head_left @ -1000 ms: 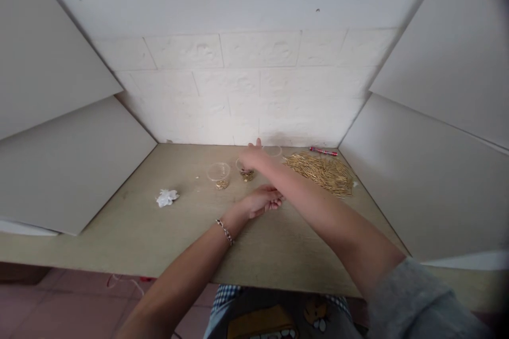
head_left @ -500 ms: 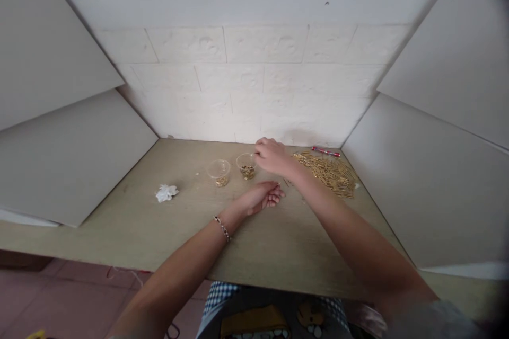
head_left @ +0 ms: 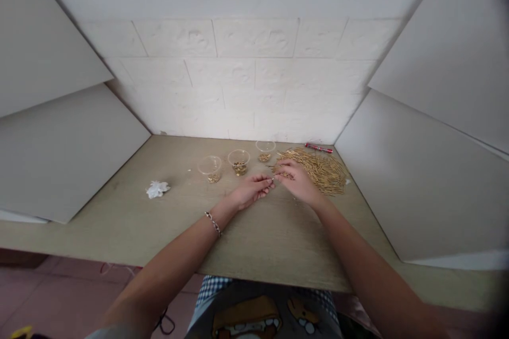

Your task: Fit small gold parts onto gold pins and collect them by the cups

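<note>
Over the middle of the table, my left hand (head_left: 253, 189) is closed, thumb and forefinger pinching a tiny piece too small to name. My right hand (head_left: 295, 181) meets it there, its fingertips also pinched at that spot. Just beyond them stand three clear plastic cups: a left cup (head_left: 210, 166) with a few small gold parts, a middle cup (head_left: 239, 161) with more of them, and a right cup (head_left: 265, 151) with some gold bits. A pile of thin gold rods (head_left: 324, 172) spreads beside my right hand.
A red tube-like pen (head_left: 318, 148) lies behind the pile near the wall. Crumpled white tissue (head_left: 157, 189) sits on the left of the wooden table (head_left: 170, 233). Pale panels (head_left: 71, 153) flank the table on both sides.
My right hand has come down and nearer from the cups to meet my left fingertips. The right cup, hidden before, now shows. The view has shifted slightly.
</note>
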The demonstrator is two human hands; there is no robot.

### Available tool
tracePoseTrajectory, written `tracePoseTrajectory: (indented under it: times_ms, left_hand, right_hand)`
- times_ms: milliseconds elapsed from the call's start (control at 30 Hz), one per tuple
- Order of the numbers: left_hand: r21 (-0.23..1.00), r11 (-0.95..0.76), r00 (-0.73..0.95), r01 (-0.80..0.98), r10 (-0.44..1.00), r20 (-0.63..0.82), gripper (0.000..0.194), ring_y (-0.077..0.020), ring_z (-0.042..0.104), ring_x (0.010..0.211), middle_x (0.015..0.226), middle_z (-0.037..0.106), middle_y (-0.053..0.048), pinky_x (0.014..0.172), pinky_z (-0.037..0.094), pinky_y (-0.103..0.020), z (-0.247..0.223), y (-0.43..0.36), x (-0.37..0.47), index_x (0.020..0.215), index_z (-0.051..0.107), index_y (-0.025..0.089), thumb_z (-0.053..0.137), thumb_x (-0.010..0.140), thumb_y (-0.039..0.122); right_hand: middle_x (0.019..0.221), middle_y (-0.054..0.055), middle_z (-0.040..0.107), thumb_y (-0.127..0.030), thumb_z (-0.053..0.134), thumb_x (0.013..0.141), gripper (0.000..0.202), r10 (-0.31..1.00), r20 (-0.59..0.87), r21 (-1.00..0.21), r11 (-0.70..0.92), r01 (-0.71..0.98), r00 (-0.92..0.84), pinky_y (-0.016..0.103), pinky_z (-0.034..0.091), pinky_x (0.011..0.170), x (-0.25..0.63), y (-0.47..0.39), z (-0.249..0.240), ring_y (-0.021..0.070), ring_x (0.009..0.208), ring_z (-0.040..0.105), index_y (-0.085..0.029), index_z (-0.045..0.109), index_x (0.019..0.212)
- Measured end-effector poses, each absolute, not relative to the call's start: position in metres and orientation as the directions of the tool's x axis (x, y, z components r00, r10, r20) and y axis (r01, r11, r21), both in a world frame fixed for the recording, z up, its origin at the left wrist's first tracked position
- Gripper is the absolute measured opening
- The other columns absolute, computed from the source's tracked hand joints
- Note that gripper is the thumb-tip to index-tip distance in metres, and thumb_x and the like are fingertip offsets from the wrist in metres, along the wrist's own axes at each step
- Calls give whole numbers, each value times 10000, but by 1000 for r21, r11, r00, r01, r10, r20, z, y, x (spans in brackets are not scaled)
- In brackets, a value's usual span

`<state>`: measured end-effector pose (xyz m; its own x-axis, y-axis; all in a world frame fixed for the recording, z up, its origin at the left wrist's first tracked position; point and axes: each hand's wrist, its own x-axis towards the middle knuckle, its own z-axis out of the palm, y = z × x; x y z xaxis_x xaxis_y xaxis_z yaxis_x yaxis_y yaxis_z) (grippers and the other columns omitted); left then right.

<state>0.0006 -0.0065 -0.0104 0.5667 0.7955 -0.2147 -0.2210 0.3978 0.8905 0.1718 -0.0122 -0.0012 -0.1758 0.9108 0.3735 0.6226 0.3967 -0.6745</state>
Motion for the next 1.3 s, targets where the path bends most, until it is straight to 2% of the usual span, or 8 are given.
tracePoseTrajectory:
  times_ms: [233,500,1033,1133,1300]
  left_hand:
    - [897,379,546,-227,812,-205,283,-21,440,539,722,575,-1,522,324,-170,-11,-6,1,776,590,99,725,612,286]
    - [910,359,548,-206,813,-197,307,-22,431,530,706,565,1,522,316,-174,-11,-6,1,765,586,103,730,598,316]
    - [914,347,524,-212,829,-194,286,-34,424,549,700,555,-1,524,291,-184,-12,-6,2,741,580,106,723,597,308]
    - [915,340,525,-216,831,-185,273,-34,420,549,693,547,2,523,291,-186,-13,-6,2,731,579,105,717,604,304]
    - [915,336,510,-222,840,-185,250,-36,416,545,690,545,1,518,289,-187,-13,-6,2,724,579,105,705,615,292]
  right_hand:
    - [1030,73,569,-202,561,738,109,914,361,-717,397,573,-183,376,369,889,170,-14,-3,192,1008,502,-190,664,770]
    - [1029,80,562,-213,550,738,114,939,312,-806,341,484,-143,309,439,718,168,-16,0,189,974,518,-182,654,775]
    - [1047,76,571,-241,551,742,124,937,268,-819,344,459,-224,315,419,799,173,-14,-4,177,996,520,-182,653,778]
    - [1011,68,595,-248,541,744,142,945,231,-827,317,464,-232,304,423,777,172,-15,-3,171,950,540,-180,649,806]
    - [831,40,647,-243,513,748,166,960,155,-861,247,445,-231,301,428,733,170,-19,2,152,772,579,-174,642,828]
